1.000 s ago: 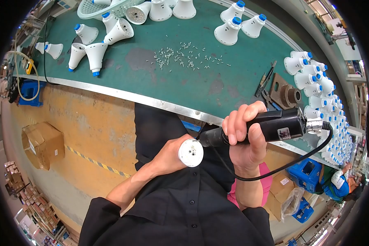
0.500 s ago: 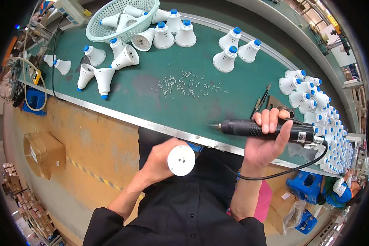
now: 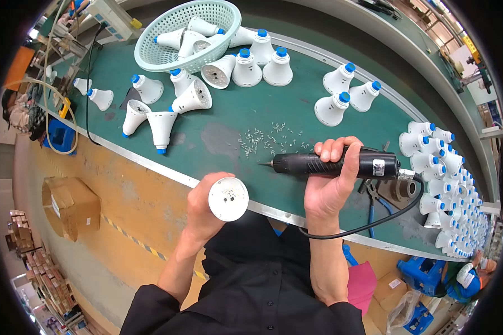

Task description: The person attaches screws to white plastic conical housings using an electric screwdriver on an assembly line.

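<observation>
My left hand [image 3: 202,207] is wrapped round a white bulb housing [image 3: 228,199], its flat round face with small dark holes turned up toward me. In my right hand [image 3: 334,181] lies a black electric screwdriver [image 3: 324,164], its pointed bit aimed left and its cable curving down from the back end. The bit is apart from the housing. Loose small screws [image 3: 267,138] are scattered on the green bench [image 3: 218,162] just beyond the tip. Blue-handled pliers [image 3: 373,204] and a round metal part [image 3: 402,190] lie beside my right wrist, partly behind the cable.
A pale green basket [image 3: 145,53] holding several housings stands at the back left. More blue-capped housings [image 3: 162,131] lie or stand around it. Three housings [image 3: 331,110] stand at the back right, and a dense group [image 3: 430,162] fills the right end. A cardboard box [image 3: 72,209] is on the floor.
Both hands have moved forward over the bench, the screwdriver leftward toward the screws. The housing is raised and its face shows more fully. My view has shifted, uncovering the pliers.
</observation>
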Motion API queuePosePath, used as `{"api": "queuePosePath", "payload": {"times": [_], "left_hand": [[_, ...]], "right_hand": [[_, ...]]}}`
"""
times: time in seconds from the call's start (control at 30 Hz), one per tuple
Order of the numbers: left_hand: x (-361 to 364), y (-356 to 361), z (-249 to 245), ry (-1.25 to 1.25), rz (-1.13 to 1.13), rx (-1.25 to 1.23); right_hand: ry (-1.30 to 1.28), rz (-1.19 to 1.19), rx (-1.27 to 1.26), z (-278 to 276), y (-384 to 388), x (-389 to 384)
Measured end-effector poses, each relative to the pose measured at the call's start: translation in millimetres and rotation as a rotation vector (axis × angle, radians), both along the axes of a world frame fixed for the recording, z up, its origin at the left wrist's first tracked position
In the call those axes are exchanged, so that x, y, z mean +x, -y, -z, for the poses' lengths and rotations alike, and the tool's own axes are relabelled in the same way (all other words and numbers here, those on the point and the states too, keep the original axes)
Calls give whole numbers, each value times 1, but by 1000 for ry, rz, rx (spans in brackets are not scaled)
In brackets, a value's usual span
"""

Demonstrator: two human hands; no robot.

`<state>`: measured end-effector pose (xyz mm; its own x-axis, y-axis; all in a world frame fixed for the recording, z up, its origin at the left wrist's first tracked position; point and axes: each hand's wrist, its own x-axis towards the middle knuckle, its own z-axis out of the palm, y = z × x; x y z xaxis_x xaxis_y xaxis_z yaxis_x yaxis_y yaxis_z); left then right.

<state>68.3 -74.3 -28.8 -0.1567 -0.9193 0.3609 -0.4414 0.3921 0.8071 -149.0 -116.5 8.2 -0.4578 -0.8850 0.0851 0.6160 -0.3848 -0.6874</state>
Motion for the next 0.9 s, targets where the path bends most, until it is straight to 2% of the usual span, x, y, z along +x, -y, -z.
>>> {"api": "queuePosePath", "payload": {"times": [0.17, 0.27, 0.37, 0.47, 0.57, 0.9], "left_hand": [[-2, 7, -4, 3, 17, 31], [-10, 12, -13, -78, 47, 127], [-18, 15, -18, -187, 91, 241], [-29, 16, -25, -433, 119, 417], [-31, 16, -24, -514, 197, 480], [-48, 12, -32, -329, 232, 515]], "right_hand": [[32, 2, 27, 0, 3, -1], [64, -5, 19, -6, -2, -4], [108, -2, 15, -14, -9, -7], [116, -33, 0, -14, -21, -18], [206, -51, -6, -19, -32, -25], [298, -18, -40, -23, -55, -45]]}}
